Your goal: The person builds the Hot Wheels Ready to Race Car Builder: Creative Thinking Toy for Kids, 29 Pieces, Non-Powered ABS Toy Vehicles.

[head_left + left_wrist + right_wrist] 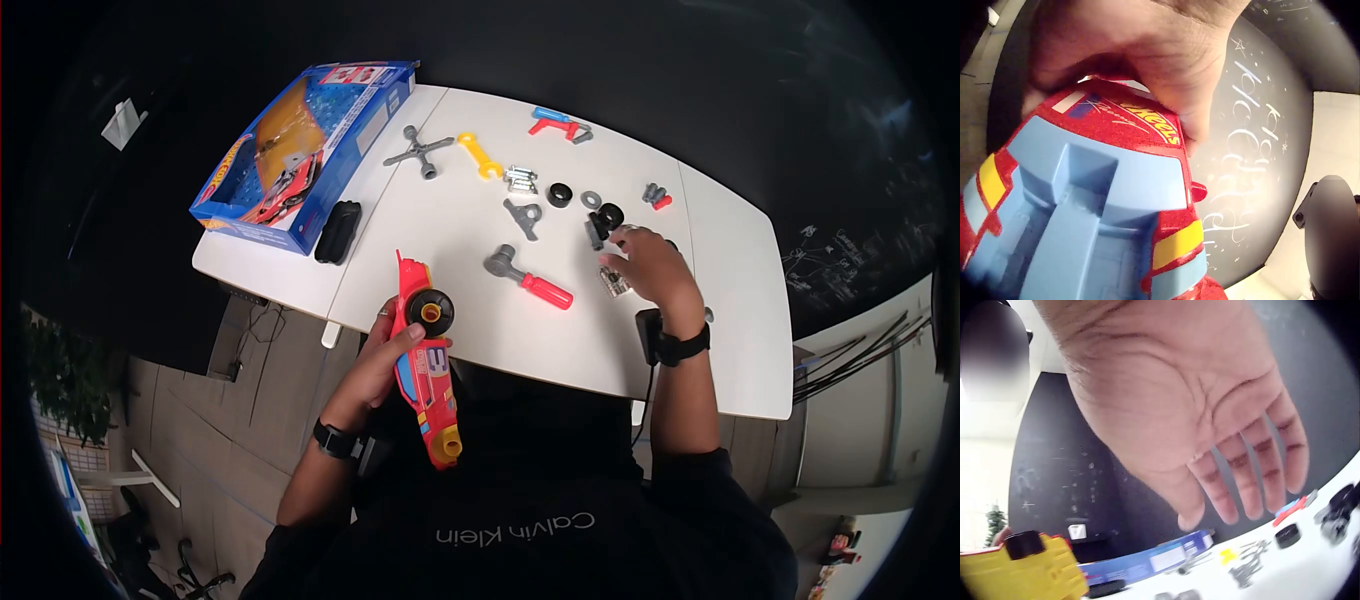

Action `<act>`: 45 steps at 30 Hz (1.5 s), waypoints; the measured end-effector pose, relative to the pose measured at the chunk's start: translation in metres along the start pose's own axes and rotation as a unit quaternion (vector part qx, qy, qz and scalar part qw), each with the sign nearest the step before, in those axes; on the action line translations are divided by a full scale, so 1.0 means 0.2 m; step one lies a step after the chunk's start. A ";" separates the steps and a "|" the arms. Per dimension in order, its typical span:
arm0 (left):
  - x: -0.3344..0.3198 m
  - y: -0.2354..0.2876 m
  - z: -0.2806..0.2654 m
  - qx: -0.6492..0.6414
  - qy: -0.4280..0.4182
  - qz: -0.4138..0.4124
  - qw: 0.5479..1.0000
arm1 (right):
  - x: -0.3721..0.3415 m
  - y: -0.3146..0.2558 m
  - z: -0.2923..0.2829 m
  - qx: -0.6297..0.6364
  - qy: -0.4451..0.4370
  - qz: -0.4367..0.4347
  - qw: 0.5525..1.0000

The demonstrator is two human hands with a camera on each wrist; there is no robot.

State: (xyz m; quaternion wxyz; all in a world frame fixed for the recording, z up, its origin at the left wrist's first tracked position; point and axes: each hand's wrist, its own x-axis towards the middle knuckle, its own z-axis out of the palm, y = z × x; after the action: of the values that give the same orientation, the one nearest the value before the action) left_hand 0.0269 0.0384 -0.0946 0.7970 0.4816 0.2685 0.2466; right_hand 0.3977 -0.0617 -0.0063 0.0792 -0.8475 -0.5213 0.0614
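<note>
The left hand [378, 358] grips a red toy car body [432, 390] off the table's near edge, its thumb beside a black wheel [430, 312] with a yellow centre. In the left wrist view, the left hand [1129, 56] curls over the red end of the car [1116, 125], whose blue inside shows. The right hand [655, 268] is over the table's right part, beside small black and grey parts [606, 218] and a silvery bunch of pieces [613, 282]. In the right wrist view, the right hand [1179, 394] has its fingers extended and nothing in it.
On the white table [450, 230] lie a red-handled grey tool [545, 290], a yellow wrench [480, 156], a grey cross wrench [420, 153], a black tyre [559, 194] and a blue-red tool [560, 126]. A blue toy box [345, 150] stands at the left, with a black case [338, 232] beside it.
</note>
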 end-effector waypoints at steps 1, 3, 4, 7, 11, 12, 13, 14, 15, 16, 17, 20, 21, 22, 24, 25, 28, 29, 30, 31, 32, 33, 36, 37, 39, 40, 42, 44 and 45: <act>0.00 0.00 0.01 0.001 -0.003 0.000 1.000 | -0.01 0.06 0.00 0.000 0.002 0.002 1.000; -0.01 0.01 0.01 -0.006 0.004 -0.004 1.000 | -0.03 0.17 0.03 0.039 0.020 0.030 0.999; -0.01 0.00 0.00 -0.005 0.002 -0.004 1.000 | -0.04 0.20 0.02 0.039 0.021 0.032 0.999; 0.01 -0.04 -0.02 -0.051 0.002 0.007 0.999 | -0.10 0.31 0.00 0.044 0.009 0.092 0.995; 0.01 -0.03 -0.01 -0.046 0.006 0.006 0.999 | -0.19 0.38 0.06 0.024 0.084 0.069 0.994; 0.01 -0.03 -0.02 -0.046 0.001 0.006 0.999 | -0.21 0.37 0.06 0.022 0.087 0.073 0.993; 0.02 -0.04 -0.03 -0.045 -0.005 0.009 0.999 | -0.22 0.36 0.05 0.048 0.075 0.090 0.992; 0.02 -0.05 -0.04 -0.044 -0.011 0.012 0.999 | -0.23 0.35 0.04 0.075 0.064 0.106 0.989; 0.02 -0.04 -0.04 -0.045 -0.008 0.009 0.999 | -0.23 0.36 0.05 0.068 0.091 0.103 0.988; 0.02 -0.04 -0.03 -0.044 -0.009 0.010 0.999 | -0.22 0.35 0.05 0.069 0.094 0.103 0.988; 0.01 -0.04 -0.03 -0.049 -0.002 0.009 0.999 | -0.20 0.34 0.05 0.055 0.119 0.091 0.987; 0.02 -0.04 -0.03 -0.040 0.000 0.019 0.999 | -0.10 0.23 0.05 0.083 0.145 -0.015 0.986; 0.02 -0.04 -0.03 -0.027 0.001 0.016 0.999 | -0.07 0.15 0.04 0.078 0.146 -0.019 0.986; 0.02 -0.05 -0.03 -0.028 0.000 0.018 0.999 | -0.03 0.10 0.05 0.077 0.147 -0.020 0.986; 0.02 -0.04 -0.03 -0.032 -0.010 0.018 0.999 | 0.10 0.07 0.07 -0.009 0.077 0.014 0.997; 0.03 -0.03 -0.02 -0.032 -0.008 0.025 0.999 | 0.17 0.08 0.09 -0.009 0.080 0.008 0.997; 0.01 -0.03 0.00 -0.015 0.012 0.020 1.000 | 0.30 0.07 0.21 -0.036 0.050 0.015 0.998; 0.01 -0.02 0.00 -0.013 0.015 0.023 1.000 | 0.33 0.06 0.24 -0.045 0.060 0.027 0.997; 0.00 -0.03 0.00 -0.010 0.018 0.019 1.000 | 0.34 0.06 0.28 -0.055 0.065 0.041 0.996; 0.03 -0.07 -0.03 0.004 0.013 0.046 0.999 | 0.35 0.06 0.30 -0.048 0.074 0.044 0.995; 0.04 -0.06 -0.03 -0.001 0.022 0.043 0.999 | 0.37 0.07 0.31 -0.050 0.066 0.037 0.996; 0.04 -0.06 -0.03 0.011 0.022 0.046 0.999 | 0.39 0.08 0.33 -0.045 0.083 0.028 0.995; 0.03 -0.05 -0.02 0.004 0.022 0.029 0.999 | 0.38 0.11 0.37 -0.023 0.123 -0.008 0.992; 0.03 -0.05 -0.02 -0.004 0.021 0.029 0.999 | 0.38 0.14 0.35 -0.011 0.136 -0.029 0.990; 0.06 -0.08 -0.04 0.011 0.017 0.046 0.999 | 0.34 0.05 0.24 0.031 0.170 -0.079 0.982; 0.05 -0.06 -0.03 0.009 0.023 0.041 0.999 | 0.28 -0.04 0.11 0.062 0.187 -0.107 0.975; 0.01 -0.01 0.00 -0.008 0.022 0.038 0.999 | 0.01 -0.37 -0.10 0.298 0.150 -0.090 0.938; 0.01 0.00 0.01 -0.006 0.021 0.030 0.999 | -0.15 -0.53 -0.13 0.382 0.080 -0.235 0.890; 0.02 0.00 0.01 0.000 0.017 0.026 1.000 | -0.23 -0.59 -0.17 0.318 0.056 -0.319 0.891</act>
State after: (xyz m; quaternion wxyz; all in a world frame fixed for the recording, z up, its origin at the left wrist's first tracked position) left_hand 0.0306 0.0393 -0.0933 0.7855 0.4843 0.2697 0.2752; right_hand 0.2799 -0.0518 0.0517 0.3893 -0.5673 -0.7105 0.1477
